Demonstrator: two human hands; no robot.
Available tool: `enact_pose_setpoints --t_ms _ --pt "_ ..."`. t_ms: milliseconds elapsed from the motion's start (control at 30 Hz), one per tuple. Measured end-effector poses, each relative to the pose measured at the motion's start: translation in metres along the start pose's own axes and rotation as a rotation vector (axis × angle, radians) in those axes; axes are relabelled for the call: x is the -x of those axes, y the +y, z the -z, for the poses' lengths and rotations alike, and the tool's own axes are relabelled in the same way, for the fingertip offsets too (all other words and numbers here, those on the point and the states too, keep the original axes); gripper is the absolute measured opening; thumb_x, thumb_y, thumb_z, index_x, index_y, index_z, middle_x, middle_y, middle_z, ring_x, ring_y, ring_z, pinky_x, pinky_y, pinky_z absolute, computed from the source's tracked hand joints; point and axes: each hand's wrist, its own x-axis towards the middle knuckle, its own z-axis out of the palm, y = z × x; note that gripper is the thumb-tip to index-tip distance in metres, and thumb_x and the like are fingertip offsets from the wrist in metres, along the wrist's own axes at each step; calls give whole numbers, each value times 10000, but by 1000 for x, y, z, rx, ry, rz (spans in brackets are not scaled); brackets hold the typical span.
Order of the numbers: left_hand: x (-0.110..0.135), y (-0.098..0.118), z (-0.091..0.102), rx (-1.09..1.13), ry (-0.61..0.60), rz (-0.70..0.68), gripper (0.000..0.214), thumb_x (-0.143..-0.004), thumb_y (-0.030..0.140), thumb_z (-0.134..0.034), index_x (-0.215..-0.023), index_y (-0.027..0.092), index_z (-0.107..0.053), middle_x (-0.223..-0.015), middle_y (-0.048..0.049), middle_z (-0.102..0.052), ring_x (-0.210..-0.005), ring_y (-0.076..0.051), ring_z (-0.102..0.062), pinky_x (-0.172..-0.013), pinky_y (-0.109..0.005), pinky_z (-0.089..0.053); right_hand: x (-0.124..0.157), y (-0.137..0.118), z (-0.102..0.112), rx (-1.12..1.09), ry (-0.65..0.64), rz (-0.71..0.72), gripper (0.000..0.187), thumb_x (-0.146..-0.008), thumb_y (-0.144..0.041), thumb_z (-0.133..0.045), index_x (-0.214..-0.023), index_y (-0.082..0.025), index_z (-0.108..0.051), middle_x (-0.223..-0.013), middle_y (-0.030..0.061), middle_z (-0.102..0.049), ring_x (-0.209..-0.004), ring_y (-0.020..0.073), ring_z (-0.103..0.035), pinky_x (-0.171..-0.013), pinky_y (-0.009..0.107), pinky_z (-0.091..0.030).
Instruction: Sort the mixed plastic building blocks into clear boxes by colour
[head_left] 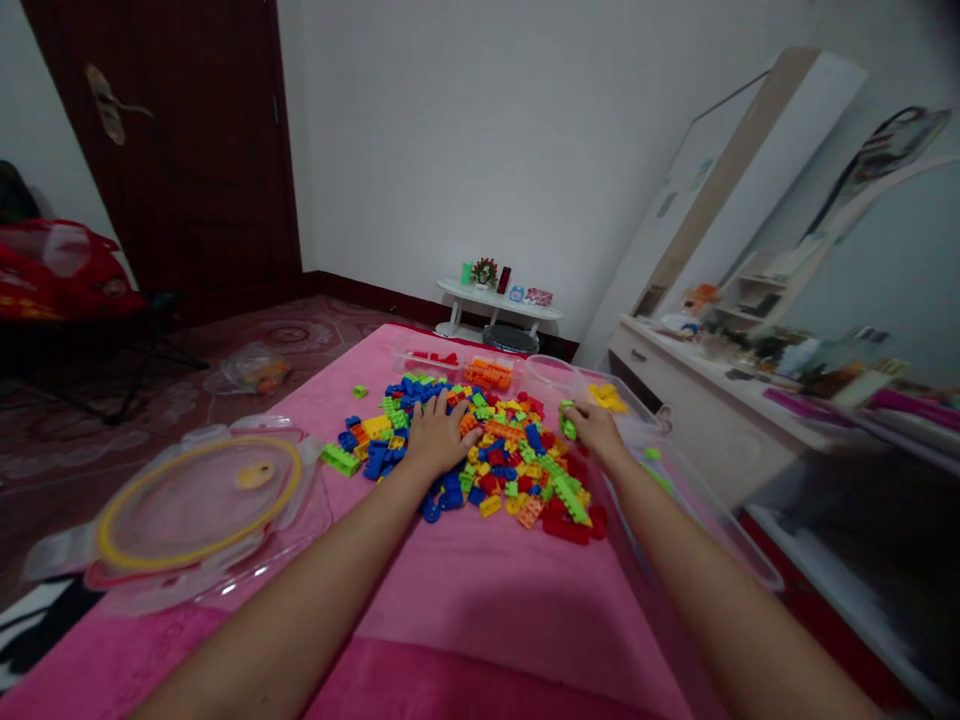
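A pile of mixed toy building bricks (495,450), in red, blue, yellow, orange and green, is heaped on the pink cloth (480,590). My left hand (437,437) lies on the pile's left side with its fingers spread over blue and orange bricks. At the pile's right edge, my right hand (600,432) pinches a green toy brick (567,420) between thumb and fingers. Beside my right forearm stands a clear plastic box (720,515) with green bricks (654,468) in it, partly hidden by the arm.
Along the far edge are clear containers with red bricks (433,359), orange bricks (487,374) and yellow bricks (607,398). Clear lids (202,500), one with a yellow ring, lie at left. A white dresser (690,400) stands right; a low white shelf (499,297) is beyond.
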Motion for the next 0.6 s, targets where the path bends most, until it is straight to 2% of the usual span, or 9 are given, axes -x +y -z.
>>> enact_pose_setpoints --t_ms 100,233,433,533,600 --pt "0 0 0 -7 27 -13 641 -857 631 -335 -1377 264 -412 -1459 -134 -352 -1306 -334 -344 -1068 -529 -214 19 -3 4 -248 -31 -105 248 -851 -322 -474 -672 -164 -541 -520 -24 -523 -442 99 -486 -423 200 -384" --pt "0 0 -1 -28 32 -7 632 -852 631 -347 -1359 266 -438 -1450 -127 -369 -1301 -324 -354 -1068 -515 -224 38 -8 3 -536 -78 -245 205 -840 -291 -513 -687 -154 -519 -515 -18 -522 -380 71 -449 -342 160 -334" --pt "-2 -2 -4 -39 27 -15 613 -857 622 -344 -1360 283 -434 -1464 -107 -354 -1312 -312 -339 -1075 -505 -223 37 -12 0 -847 -157 -388 181 -897 -256 -398 -729 -189 -414 -536 -23 -488 -383 65 -440 -328 126 -307" --pt "-2 -2 -4 -46 23 -20 614 -859 622 -339 -1360 281 -434 -1465 -105 -352 -1306 -309 -346 -1076 -500 -218 36 -12 4 -925 -183 -389 190 -915 -295 -367 -754 -198 -396 -599 -11 -514 -423 69 -464 -335 121 -292" --pt "-2 -3 -4 -50 26 -26 611 -859 622 -338 -1357 282 -438 -1455 -104 -365 -1300 -308 -353 -1073 -494 -220 35 -11 13 -953 -184 -358 170 -899 -305 -420 -769 -196 -410 -615 -12 -523 -433 63 -460 -341 121 -274"
